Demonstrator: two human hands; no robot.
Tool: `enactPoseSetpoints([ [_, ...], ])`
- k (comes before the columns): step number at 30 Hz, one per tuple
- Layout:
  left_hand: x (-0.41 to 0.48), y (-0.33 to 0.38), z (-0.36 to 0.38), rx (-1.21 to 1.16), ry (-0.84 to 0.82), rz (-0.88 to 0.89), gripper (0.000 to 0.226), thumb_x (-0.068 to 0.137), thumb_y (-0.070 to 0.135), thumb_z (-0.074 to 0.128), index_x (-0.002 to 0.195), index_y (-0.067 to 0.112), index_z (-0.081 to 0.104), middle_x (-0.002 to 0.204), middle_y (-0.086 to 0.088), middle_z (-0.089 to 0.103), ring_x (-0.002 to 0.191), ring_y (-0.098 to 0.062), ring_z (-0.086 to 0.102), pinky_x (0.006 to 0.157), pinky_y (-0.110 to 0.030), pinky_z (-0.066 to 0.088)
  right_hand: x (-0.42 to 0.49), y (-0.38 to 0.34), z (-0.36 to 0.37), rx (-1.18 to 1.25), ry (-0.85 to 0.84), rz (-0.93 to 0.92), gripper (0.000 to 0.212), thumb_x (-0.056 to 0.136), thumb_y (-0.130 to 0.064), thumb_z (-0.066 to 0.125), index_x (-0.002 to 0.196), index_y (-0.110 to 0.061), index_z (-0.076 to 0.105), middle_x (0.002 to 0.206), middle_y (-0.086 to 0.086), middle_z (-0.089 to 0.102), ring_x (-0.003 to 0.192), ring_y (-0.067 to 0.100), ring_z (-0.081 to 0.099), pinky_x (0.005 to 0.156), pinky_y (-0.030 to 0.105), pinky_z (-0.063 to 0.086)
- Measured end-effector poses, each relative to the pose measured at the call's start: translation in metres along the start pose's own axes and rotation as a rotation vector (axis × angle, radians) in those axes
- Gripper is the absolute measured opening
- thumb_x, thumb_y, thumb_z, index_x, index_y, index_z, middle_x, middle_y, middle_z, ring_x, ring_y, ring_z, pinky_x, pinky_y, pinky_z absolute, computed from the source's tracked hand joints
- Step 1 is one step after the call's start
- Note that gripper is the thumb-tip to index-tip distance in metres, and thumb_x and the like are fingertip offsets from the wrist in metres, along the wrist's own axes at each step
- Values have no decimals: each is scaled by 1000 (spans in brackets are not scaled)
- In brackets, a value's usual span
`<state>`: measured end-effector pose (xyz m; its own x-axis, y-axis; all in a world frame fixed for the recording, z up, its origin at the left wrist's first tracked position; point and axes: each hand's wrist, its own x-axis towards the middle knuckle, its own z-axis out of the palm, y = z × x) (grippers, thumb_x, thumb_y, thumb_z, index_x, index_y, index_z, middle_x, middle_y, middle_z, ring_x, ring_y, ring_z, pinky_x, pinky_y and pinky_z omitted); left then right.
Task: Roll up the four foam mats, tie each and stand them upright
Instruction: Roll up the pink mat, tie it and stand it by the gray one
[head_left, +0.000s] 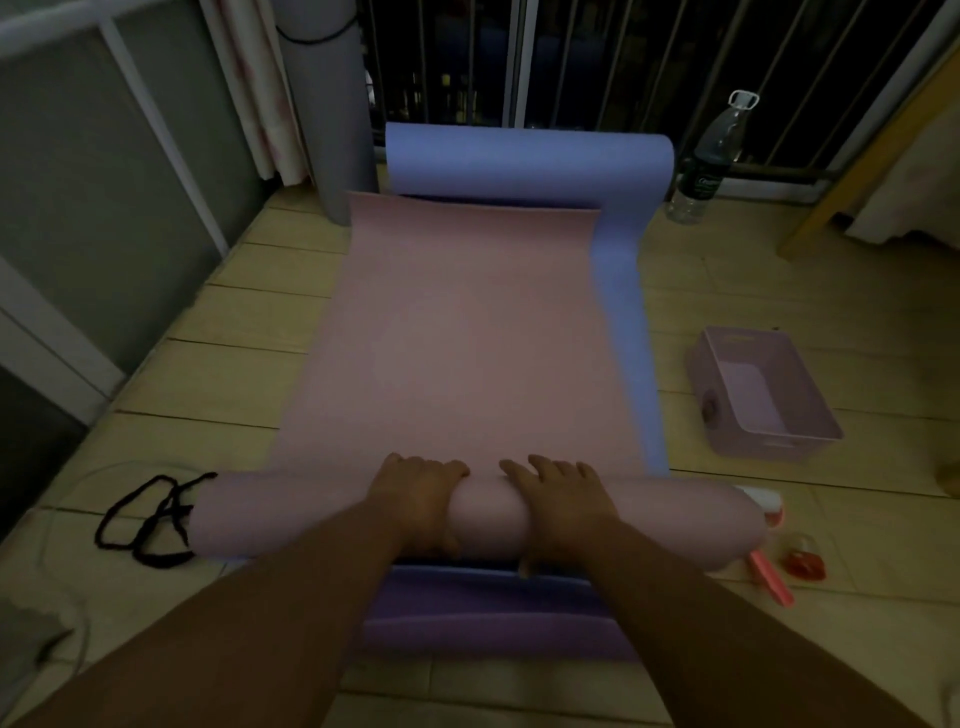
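A pink foam mat (462, 332) lies flat on the floor, its near end wound into a thick roll (291, 514). My left hand (421, 499) and my right hand (558, 501) rest side by side on top of that roll, fingers draped over its far side. Beneath the pink mat lies a blue mat (623, 322), whose far end curls up against the railing. A purple mat (493, 618) shows under my forearms. A grey rolled mat (337, 114) stands upright at the back, a black cord round it. A loose black cord (148, 519) lies by the roll's left end.
A pink plastic basket (763, 395) sits on the floor to the right. A water bottle (709, 161) stands by the railing. Small red and pink items (779, 561) lie at the roll's right end. Sliding door panels (93, 208) line the left side.
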<state>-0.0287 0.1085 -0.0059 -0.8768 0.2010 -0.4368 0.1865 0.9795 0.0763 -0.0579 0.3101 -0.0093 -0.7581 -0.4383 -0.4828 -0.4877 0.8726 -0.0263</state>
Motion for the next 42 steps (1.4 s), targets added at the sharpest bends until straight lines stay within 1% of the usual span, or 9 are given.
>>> enactPoseSetpoints([
  [4, 1, 2, 3, 5, 6, 7, 86, 62, 58, 74, 137, 36, 37, 128, 1, 56, 113, -25, 54, 99, -43, 36, -1, 2, 3, -42, 13, 6, 107, 61, -61, 81, 147, -31, 24, 140, 6, 48, 123, 30, 49, 107, 47, 34],
  [7, -2, -2, 12, 41, 10, 43, 108, 61, 66, 74, 150, 35, 20, 148, 0, 38, 130, -25, 41, 109, -45, 28, 1, 2, 2, 12, -60, 0, 96, 61, -62, 80, 140, -32, 34, 131, 4, 55, 114, 28, 56, 101, 43, 42],
  [11, -1, -5, 16, 55, 4, 57, 99, 59, 63, 76, 143, 35, 30, 135, 1, 51, 118, -24, 52, 101, -41, 36, 2, 3, 2, 84, -81, -34, 95, 64, -63, 77, 143, -34, 31, 134, 3, 54, 115, 27, 56, 102, 42, 43],
  [16, 4, -12, 10, -68, -45, -32, 90, 61, 58, 75, 139, 35, 37, 128, 4, 59, 110, -21, 59, 94, -37, 41, -3, 1, 5, -19, 112, -55, 109, 62, -68, 73, 150, -37, 18, 150, 2, 34, 136, 29, 34, 117, 53, 13],
  [20, 1, -12, 13, -69, -30, -9, 94, 62, 61, 74, 143, 36, 33, 133, 4, 54, 115, -20, 55, 99, -38, 41, 7, -2, -1, -20, -1, -28, 101, 64, -66, 74, 146, -37, 23, 140, 6, 45, 124, 31, 46, 108, 49, 30],
  [25, -5, -9, 29, 47, 4, -14, 102, 65, 66, 70, 149, 37, 19, 148, 2, 36, 133, -25, 37, 114, -52, 18, 6, -8, 7, 3, -76, 35, 91, 66, -64, 72, 141, -36, 29, 128, 6, 52, 113, 30, 53, 98, 44, 41],
  [32, 7, 3, 17, 95, 194, 11, 80, 72, 44, 71, 142, 33, 34, 139, 5, 46, 126, -22, 42, 106, -46, 25, 0, 1, -8, 93, -86, 91, 76, 68, -55, 73, 132, -33, 39, 116, 4, 61, 102, 27, 61, 85, 37, 49],
  [37, 3, 2, 17, 118, 160, 16, 73, 71, 41, 70, 136, 34, 38, 133, 5, 49, 123, -22, 45, 106, -48, 23, 2, -3, -9, 90, -135, 38, 68, 68, -56, 73, 126, -31, 48, 118, 1, 63, 102, 24, 61, 88, 36, 50],
  [42, -4, 2, 24, 120, 86, 61, 80, 72, 48, 70, 141, 31, 35, 138, 1, 45, 125, -25, 43, 108, -45, 23, -2, -6, -1, 75, -220, 20, 87, 64, -63, 75, 136, -28, 40, 127, 3, 58, 110, 26, 58, 94, 39, 49],
])
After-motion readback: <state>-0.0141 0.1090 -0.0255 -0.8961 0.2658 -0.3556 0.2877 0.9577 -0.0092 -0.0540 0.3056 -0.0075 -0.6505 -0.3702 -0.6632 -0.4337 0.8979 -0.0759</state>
